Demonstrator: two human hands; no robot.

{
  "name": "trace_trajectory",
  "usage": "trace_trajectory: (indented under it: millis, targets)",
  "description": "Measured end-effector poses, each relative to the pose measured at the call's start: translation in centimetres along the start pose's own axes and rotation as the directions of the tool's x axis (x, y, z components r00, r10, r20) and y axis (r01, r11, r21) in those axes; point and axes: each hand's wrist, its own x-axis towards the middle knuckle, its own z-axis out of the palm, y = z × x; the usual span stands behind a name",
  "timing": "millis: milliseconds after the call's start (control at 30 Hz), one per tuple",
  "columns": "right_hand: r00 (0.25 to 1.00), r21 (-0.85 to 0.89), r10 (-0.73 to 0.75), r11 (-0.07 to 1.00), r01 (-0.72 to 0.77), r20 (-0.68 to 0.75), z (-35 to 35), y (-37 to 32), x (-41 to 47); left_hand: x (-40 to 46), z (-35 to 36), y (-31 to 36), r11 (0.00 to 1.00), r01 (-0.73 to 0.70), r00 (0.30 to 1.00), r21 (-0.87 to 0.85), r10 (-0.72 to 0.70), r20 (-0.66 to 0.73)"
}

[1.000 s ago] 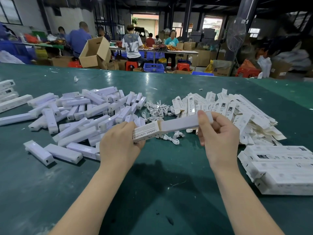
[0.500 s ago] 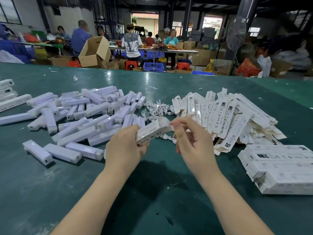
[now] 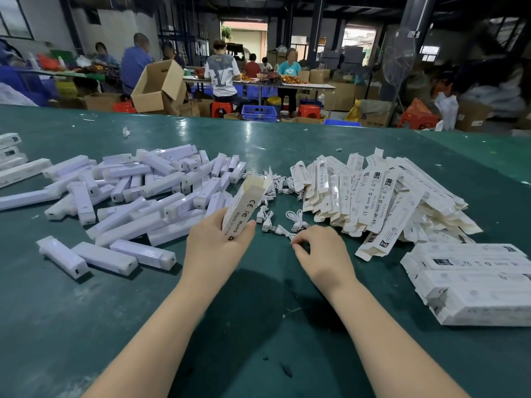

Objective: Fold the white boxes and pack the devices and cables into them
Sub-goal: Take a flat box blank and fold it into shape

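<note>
My left hand (image 3: 215,248) grips a white box (image 3: 244,206) tilted up and away, its open end toward the far side. My right hand (image 3: 319,251) is down on the green table (image 3: 258,340), fingertips pinching a white cable (image 3: 283,231) at the near edge of the cable bunch (image 3: 275,193). A heap of white bar-shaped devices (image 3: 138,193) lies left of the hands. Several flat unfolded boxes (image 3: 379,196) are piled to the right. A stack of closed boxes (image 3: 474,282) sits at the right edge.
More closed boxes (image 3: 11,159) lie at the far left edge. Behind the table people sit at other benches among cardboard cartons (image 3: 158,87), red stools and a blue crate (image 3: 258,113). Small paper scraps dot the far tabletop.
The device went fully into the box. My left hand swung the box upright and away. My right hand left the box end and dropped to the table onto a cable.
</note>
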Motion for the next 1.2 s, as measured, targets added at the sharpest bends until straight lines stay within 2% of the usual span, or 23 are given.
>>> trace_trajectory:
  millis: [100, 167, 233, 300, 367, 433, 533, 633, 733, 833, 967, 1200]
  targets:
    - [0.999, 0.030, 0.015, 0.999, -0.013, -0.042, 0.0, -0.3, 0.0, -0.2, 0.0, 0.3, 1.000, -0.004, 1.000, 0.000, 0.004, 0.013]
    - [0.996, 0.201, 0.037, 0.979, -0.020, -0.083, -0.2, -0.5, -0.3, -0.3, -0.2, 0.5, 1.000, 0.014, 0.999, -0.025, -0.013, 0.038]
    - [0.989, 0.443, 0.063, 0.897, 0.003, -0.135, -0.9, -1.0, -0.6, -0.2, -0.4, 0.7, 0.997, 0.056, 0.995, -0.060, -0.051, 0.081]
    - [0.989, 0.643, 0.076, 0.766, 0.026, -0.129, -1.7, -1.8, -1.0, 0.1, -0.8, 0.9, 0.984, 0.122, 0.982, -0.131, -0.101, 0.156]
    - [0.995, 0.756, 0.032, 0.652, 0.052, -0.096, -2.6, -2.5, -1.3, 0.2, -1.1, 1.4, 0.956, 0.192, 0.954, -0.220, -0.130, 0.271]
    - [0.997, 0.797, -0.023, 0.600, 0.069, -0.069, -3.4, -2.6, -1.7, 0.0, -1.3, 1.8, 0.940, 0.232, 0.918, -0.249, -0.127, 0.376]
    - [0.994, 0.817, -0.086, 0.567, 0.101, -0.064, -4.1, -2.6, -1.9, -0.2, -1.6, 2.2, 0.930, 0.269, 0.876, -0.252, -0.127, 0.464]
    - [0.987, 0.815, -0.109, 0.557, 0.159, -0.117, -4.2, -3.1, -2.1, -0.3, -1.8, 2.3, 0.907, 0.310, 0.851, -0.286, -0.130, 0.509]
    - [0.978, 0.773, -0.116, 0.599, 0.210, -0.175, -4.0, -3.6, -2.3, -0.3, -1.7, 2.5, 0.892, 0.327, 0.849, -0.312, -0.132, 0.511]
    - [0.963, 0.737, -0.212, 0.622, 0.263, -0.164, -3.9, -4.1, -2.8, -0.2, -1.7, 2.5, 0.845, 0.364, 0.871, -0.392, -0.159, 0.464]
    - [0.931, 0.498, -0.318, 0.787, 0.365, -0.179, -3.5, -4.4, -3.0, -0.4, -1.4, 2.8, 0.782, 0.429, 0.861, -0.453, -0.203, 0.466]
    - [0.901, 0.422, -0.318, 0.803, 0.421, -0.294, -3.3, -4.1, -3.0, -0.5, -1.3, 2.9, 0.695, 0.506, 0.833, -0.511, -0.240, 0.498]
